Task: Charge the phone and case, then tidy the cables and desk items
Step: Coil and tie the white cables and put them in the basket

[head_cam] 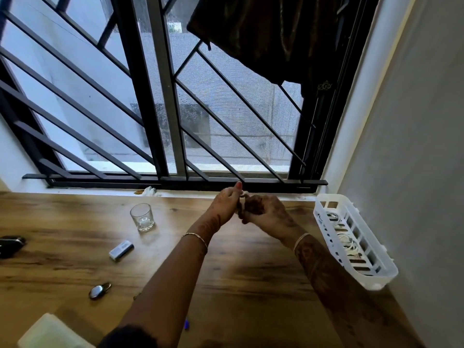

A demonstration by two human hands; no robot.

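Both hands meet above the far part of the wooden desk [251, 267], near the window sill. My left hand [227, 202] and my right hand [266, 212] are closed together on a small object [242, 198] with a pale end; what it is cannot be told. A white slotted basket [326, 200] against the right wall holds coiled white cables [345, 238] and dark items. A small white case [121, 250] lies on the desk at the left. A dark device [10, 244] lies at the left edge.
An empty drinking glass [142, 217] stands behind the white case. A dark oval key fob [99, 290] lies near the front left. A pale block [47, 332] sits at the bottom left corner. A barred window [163, 121] rises behind the desk, a grey wall [414, 146] to the right.
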